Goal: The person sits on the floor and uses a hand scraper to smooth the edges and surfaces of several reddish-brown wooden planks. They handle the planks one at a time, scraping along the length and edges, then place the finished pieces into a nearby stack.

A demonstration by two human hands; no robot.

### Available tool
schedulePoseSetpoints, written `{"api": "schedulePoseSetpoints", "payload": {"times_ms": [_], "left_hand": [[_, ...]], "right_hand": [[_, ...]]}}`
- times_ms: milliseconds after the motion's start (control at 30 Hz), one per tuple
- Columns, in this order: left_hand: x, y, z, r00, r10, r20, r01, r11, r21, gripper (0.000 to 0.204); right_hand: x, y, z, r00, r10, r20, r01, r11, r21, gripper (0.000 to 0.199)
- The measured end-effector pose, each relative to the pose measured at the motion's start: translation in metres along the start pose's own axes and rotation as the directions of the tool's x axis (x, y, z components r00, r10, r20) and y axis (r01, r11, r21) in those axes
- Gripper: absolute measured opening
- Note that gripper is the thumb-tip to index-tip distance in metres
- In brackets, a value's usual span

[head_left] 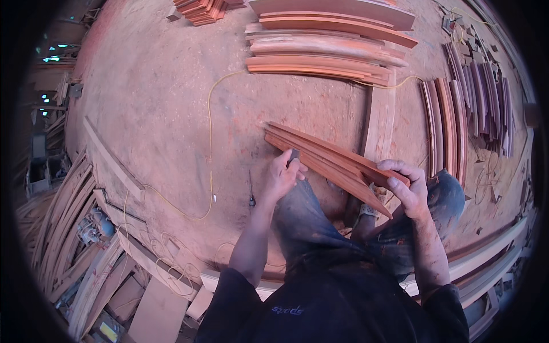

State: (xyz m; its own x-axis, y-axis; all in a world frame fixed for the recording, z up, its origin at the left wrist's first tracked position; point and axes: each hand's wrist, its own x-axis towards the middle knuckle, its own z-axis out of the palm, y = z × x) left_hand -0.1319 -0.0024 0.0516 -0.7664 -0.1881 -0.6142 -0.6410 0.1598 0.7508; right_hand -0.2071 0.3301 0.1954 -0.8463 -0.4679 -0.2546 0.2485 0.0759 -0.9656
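Note:
Across my lap lie reddish-brown wooden moulding strips (320, 153), slanting from the far left down to the near right. My right hand (413, 188) is closed round the near right end of the upper strip, thumb on one side and fingers on the other. A lower strip (369, 197) ends in a point beside my knee. At the strips' left part, my left hand (283, 174) is closed on a small dark block (293, 155). The block sits close to the lower strip's edge; whether it touches the wood I cannot tell.
A stack of reddish boards (326, 54) lies ahead, with more strips (443, 126) at the right. A yellow cord (210, 143) winds over the dusty floor. A pale beam (380, 114) runs beyond my knees. Timber (57, 228) and a blue-grey machine (97, 227) are at the left.

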Motion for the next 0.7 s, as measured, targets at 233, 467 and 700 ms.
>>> {"api": "schedulePoseSetpoints", "payload": {"times_ms": [233, 467, 700], "left_hand": [[0.058, -0.014, -0.035, 0.995, -0.075, -0.068, 0.073, 0.997, -0.022, 0.035], [-0.045, 0.016, 0.037, 0.993, 0.103, 0.050, -0.099, 0.991, -0.088, 0.031], [0.015, 0.030, -0.013, 0.999, -0.033, -0.005, 0.032, 0.996, -0.087, 0.048]], "right_hand": [[-0.004, 0.000, 0.003, 0.998, -0.067, 0.020, 0.068, 0.996, -0.063, 0.030], [-0.003, 0.000, 0.004, 1.000, -0.023, 0.020, 0.023, 1.000, -0.014, 0.029], [-0.005, 0.001, 0.004, 0.999, -0.054, -0.003, 0.053, 0.996, -0.073, 0.028]]}}
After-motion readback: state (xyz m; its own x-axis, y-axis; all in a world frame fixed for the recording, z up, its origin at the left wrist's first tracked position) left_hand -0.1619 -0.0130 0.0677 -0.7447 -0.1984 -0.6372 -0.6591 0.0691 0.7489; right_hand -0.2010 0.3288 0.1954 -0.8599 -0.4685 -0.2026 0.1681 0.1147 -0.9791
